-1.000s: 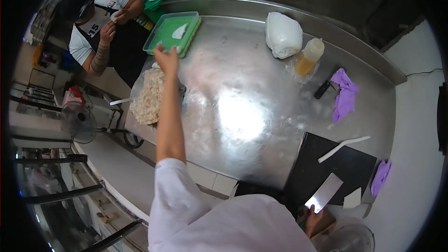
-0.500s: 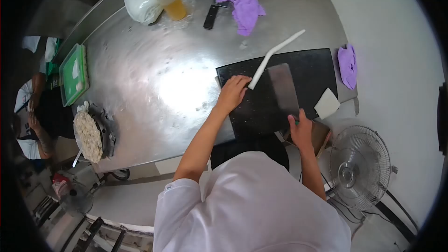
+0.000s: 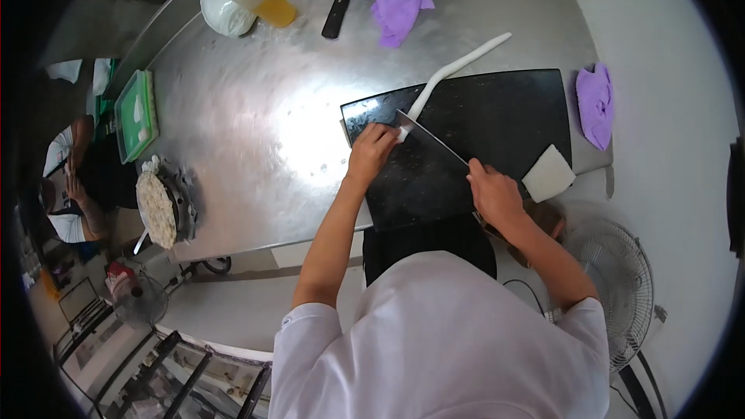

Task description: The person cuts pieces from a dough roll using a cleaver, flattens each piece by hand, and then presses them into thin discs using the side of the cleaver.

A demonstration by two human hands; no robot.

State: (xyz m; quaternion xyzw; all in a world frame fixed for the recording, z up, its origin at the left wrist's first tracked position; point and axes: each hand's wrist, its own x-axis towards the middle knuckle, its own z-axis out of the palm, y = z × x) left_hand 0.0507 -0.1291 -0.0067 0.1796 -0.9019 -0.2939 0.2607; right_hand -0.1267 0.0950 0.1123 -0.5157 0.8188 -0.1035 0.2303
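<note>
A long white dough-like roll (image 3: 448, 70) lies bent across the upper edge of the black board (image 3: 497, 140), its far end on the steel table. My left hand (image 3: 372, 151) has its fingers closed at the near end of the roll. My right hand (image 3: 495, 190) grips the handle of a cleaver (image 3: 434, 137), whose blade stands on edge across the roll, just beside my left fingertips. A pale square scraper or slab (image 3: 549, 174) rests at the board's right corner.
On the steel table (image 3: 233, 209) are a purple cloth (image 3: 397, 4), a black-handled knife (image 3: 335, 17), a bottle of yellow liquid (image 3: 268, 4), a white bag (image 3: 221, 8), a green tray (image 3: 136, 118) and a filled pan (image 3: 157, 206). Another person's arms (image 3: 77, 178) show at left; a fan (image 3: 621, 287) stands right.
The cleaver has moved left from lying flat over the board to standing edge-down across the roll. My left hand has closed on the roll's near end. The view has shifted slightly.
</note>
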